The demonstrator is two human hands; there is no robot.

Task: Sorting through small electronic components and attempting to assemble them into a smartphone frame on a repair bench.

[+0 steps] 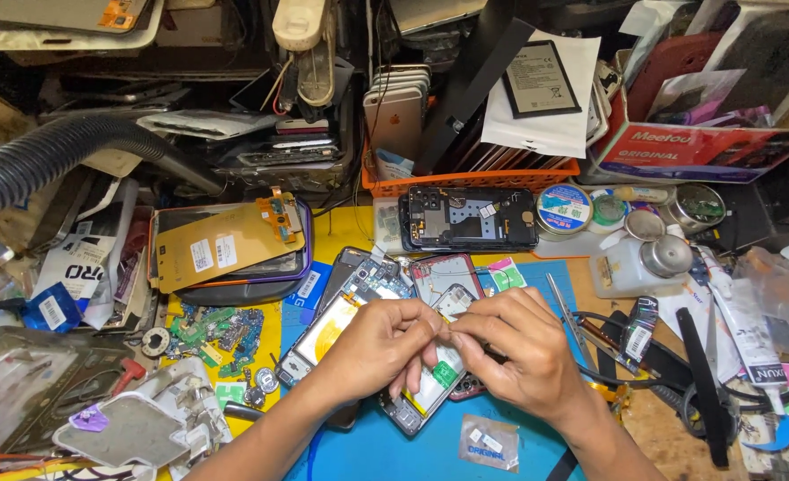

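Blue rubber work mat (386,450) lies under both my hands, and on it rest two opened phones with their back covers off. My left hand (378,343) and my right hand (524,347) meet fingertip to fingertip over the nearer opened phone with the pale battery and green sticker (435,383); the fingers of both are curled in close, pinched together around something too small for me to make out, so I cannot tell what they grip. That phone lies slanted beneath my knuckles, partly hidden by them. Just beside it on my left lies the second opened phone with a yellow-white battery (328,330), also slanted and touching my left hand's edge. Behind my fingers sits a grey phone frame with a bare inner plate (443,276). Farther back, a black phone chassis with its circuit board exposed (468,218) lies flat before an orange plastic basket (466,181). A yellow screen panel with an orange flex cable (221,245) rests on a purple-edged phone to the left. Metal tweezers (562,307) lie just right of my right hand, near a clear plastic bottle with a metal cap (635,263).
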